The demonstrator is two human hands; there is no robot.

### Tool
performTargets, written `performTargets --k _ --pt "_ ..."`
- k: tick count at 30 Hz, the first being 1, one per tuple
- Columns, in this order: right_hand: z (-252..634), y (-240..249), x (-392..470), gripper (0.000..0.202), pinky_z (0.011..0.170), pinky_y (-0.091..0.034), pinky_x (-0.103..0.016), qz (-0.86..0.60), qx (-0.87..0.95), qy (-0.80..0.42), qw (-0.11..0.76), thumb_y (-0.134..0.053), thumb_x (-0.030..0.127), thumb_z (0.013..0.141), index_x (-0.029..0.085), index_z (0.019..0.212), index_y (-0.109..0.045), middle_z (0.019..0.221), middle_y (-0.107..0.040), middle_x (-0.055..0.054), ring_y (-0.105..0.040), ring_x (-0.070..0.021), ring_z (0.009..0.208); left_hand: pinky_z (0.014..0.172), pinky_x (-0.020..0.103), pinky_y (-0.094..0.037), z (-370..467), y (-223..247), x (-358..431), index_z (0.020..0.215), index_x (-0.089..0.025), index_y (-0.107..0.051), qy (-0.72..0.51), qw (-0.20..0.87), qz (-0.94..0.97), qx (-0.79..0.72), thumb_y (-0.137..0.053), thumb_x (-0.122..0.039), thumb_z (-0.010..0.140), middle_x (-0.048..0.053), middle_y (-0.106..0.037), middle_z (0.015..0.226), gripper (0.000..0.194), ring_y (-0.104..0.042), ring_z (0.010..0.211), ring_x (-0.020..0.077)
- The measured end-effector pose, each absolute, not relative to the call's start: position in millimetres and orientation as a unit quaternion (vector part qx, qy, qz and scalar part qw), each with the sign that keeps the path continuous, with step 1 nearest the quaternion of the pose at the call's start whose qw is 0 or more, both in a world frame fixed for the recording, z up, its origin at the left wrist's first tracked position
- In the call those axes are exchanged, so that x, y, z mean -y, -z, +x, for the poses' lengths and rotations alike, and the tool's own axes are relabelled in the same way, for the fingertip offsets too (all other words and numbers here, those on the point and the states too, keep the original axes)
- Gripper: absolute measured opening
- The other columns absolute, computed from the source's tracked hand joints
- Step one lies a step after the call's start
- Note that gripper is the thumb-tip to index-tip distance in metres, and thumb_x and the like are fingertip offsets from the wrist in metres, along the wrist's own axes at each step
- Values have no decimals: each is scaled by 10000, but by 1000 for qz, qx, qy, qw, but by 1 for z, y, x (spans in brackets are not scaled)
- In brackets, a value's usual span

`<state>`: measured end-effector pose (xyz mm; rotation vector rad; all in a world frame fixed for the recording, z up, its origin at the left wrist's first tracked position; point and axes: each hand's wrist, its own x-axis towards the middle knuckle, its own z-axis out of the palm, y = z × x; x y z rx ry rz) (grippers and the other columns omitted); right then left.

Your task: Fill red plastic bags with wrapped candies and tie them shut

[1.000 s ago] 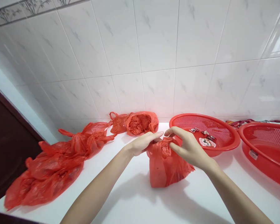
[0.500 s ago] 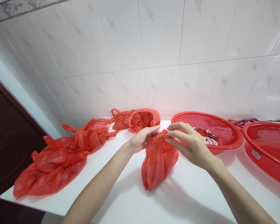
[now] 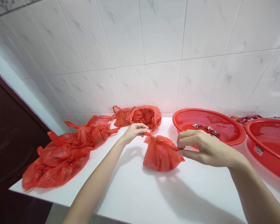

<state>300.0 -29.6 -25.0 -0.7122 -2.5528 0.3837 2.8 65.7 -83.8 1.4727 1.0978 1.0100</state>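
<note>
A filled red plastic bag [image 3: 162, 155] is at the middle of the white table, its neck gathered and its two handles stretched out sideways. My left hand [image 3: 136, 132] pinches one handle at the bag's upper left. On the other side, the second handle is pinched between the thumb and fingers of my right hand [image 3: 198, 146]. What the bag contains is hidden by the red plastic. Just behind it lies an open red bag [image 3: 157, 112] stuffed with crumpled red plastic.
Several tied red bags [image 3: 60, 166] are heaped along the table's left side. A red basket [image 3: 238, 137] with small wrapped packets stands at the right, beside a second red basket [image 3: 266, 158]. The tiled wall [image 3: 163, 84] rises behind the table [image 3: 130, 199].
My hands have moved apart, pulling the handles outward. The bag's neck is now drawn tight and its body looks lower and rounder. The view has shifted slightly.
</note>
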Motion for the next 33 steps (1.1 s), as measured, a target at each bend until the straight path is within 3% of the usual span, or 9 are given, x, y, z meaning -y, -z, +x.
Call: performTargets --k 6,11,14,20,22,24,28,33 --pt "303 21 28 259 565 -363 -268 -250 920 -205 222 -577 215 939 194 681 -583 665 -550 13 -474 -123 605 617 298 -482 -2 97 -71 731 -130 -717 -446 481 599 -459 -885 -377 540 17 -668 667 354 -575 568 120" --pt "305 18 25 190 655 -465 -287 -260 843 -336 330 -669 333 902 201 772 -629 754 -631 -12 -586 -155 706 786 332 -548 6 80 -63 847 -170 -744 -522 417 611 -425 -864 -438 611 48 -743 859 376 -673 808 181" --pt "301 20 23 214 637 -495 -296 -233 783 -407 407 -746 319 845 205 751 -591 786 -647 -28 -607 -163 708 844 353 -565 16 58 -51 878 -173 -755 -565 347 647 -376 -841 -422 678 76 -766 938 331 -702 915 216" --pt "299 22 25 171 724 -544 -331 -232 742 -349 523 -733 275 871 228 773 -600 780 -675 -26 -653 -177 750 880 331 -579 39 24 -23 919 -173 -764 -556 301 715 -300 -766 -240 786 71 -767 985 149 -711 954 201" --pt "302 20 26 106 780 -542 -347 -248 774 -308 494 -736 286 864 231 842 -647 830 -688 -30 -664 -192 807 892 331 -578 45 20 -17 950 -181 -768 -525 301 744 -282 -707 -188 822 69 -757 1004 141 -705 976 198" --pt "304 17 28 120 797 -529 -345 -278 824 -276 411 -751 298 839 230 895 -669 890 -701 -32 -663 -204 858 897 333 -577 50 20 -14 959 -187 -768 -502 293 768 -267 -656 -151 840 69 -741 1020 168 -695 995 198" --pt "299 20 31 131 615 -468 -273 -337 886 -245 203 -762 284 796 216 833 -656 851 -690 -11 -629 -176 738 865 335 -585 53 23 -15 970 -195 -768 -484 279 784 -271 -618 -129 841 88 -699 1125 209 -677 1032 208" --pt "280 40 32 203 461 -351 -221 -363 904 -220 50 -806 196 723 226 831 -636 725 -602 21 -567 -148 619 876 347 -582 52 24 -21 941 -203 -775 -504 276 765 -290 -655 -154 806 90 -689 1125 187 -667 1053 221"
